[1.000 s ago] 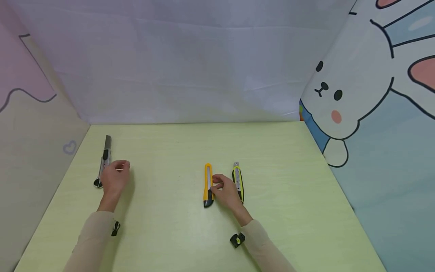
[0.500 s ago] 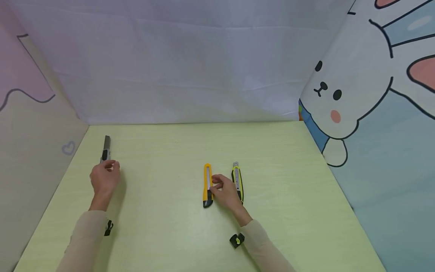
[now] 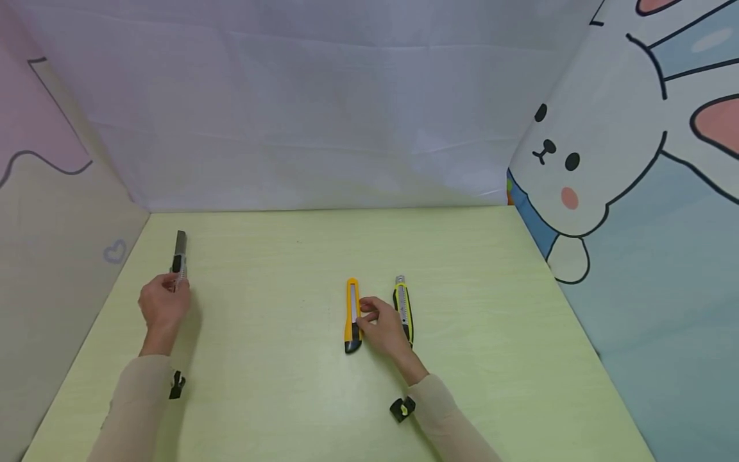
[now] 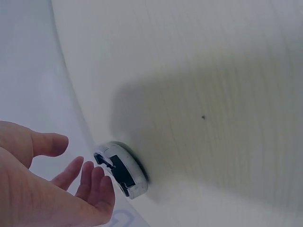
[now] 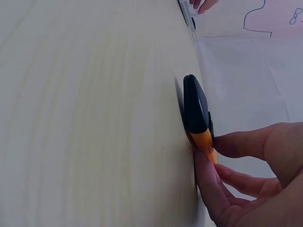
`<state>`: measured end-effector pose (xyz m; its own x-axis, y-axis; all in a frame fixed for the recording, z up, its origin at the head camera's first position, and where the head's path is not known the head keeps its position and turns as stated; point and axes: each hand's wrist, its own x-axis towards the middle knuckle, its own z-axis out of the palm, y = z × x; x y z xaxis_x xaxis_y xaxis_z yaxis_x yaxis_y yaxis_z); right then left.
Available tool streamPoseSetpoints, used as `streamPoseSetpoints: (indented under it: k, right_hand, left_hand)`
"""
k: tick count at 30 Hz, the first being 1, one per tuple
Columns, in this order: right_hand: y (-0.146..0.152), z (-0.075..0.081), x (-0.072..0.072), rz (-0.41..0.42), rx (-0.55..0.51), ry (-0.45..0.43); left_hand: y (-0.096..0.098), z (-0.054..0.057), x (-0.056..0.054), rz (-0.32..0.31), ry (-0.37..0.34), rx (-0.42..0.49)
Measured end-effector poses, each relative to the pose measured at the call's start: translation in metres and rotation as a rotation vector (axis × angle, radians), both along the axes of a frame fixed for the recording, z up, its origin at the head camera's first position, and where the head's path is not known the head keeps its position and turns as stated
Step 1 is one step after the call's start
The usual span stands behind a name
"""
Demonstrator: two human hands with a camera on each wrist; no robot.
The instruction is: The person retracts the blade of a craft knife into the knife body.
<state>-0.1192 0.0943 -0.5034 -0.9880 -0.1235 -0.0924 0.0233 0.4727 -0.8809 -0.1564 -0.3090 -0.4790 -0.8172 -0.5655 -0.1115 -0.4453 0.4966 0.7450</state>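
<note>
Shifted left hand point(image 3: 164, 303) further left since a second ago, from the right side of the grey cutter point(image 3: 179, 260) to directly over its near part. Hid the near end with round black tip, plain to see earlier; left only the far part showing from above. Kept fingers loosely curled, thumb apart from them, with nothing gripped; couldn't tell about contact with grey cutter. Left grey cutter in same place, lengthwise near-to-far, toward the far left of the table point(image 3: 277, 398). Held right hand point(image 3: 382, 326) in same spot, with yellow cutter point(image 3: 349, 314) pinched between thumb and fingers from its right side, around the table's middle, black end toward near. Couldn't tell if raised off the surface. Left green-and-black cutter point(image 3: 403, 305) unmoved just right of yellow cutter, partly covered by right hand.
</note>
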Motion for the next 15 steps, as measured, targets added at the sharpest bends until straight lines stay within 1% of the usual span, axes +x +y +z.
streamPoseSetpoints:
  k: [5, 15]
  right_hand:
    - [0.000, 0.000, 0.000, 0.002, -0.002, 0.000]
    - [0.001, -0.001, -0.001, -0.001, 0.015, 0.003]
  left_hand:
    - [-0.002, -0.002, 0.000, 0.021, -0.005, 0.004]
    - [-0.011, -0.005, 0.000, 0.018, -0.022, -0.004]
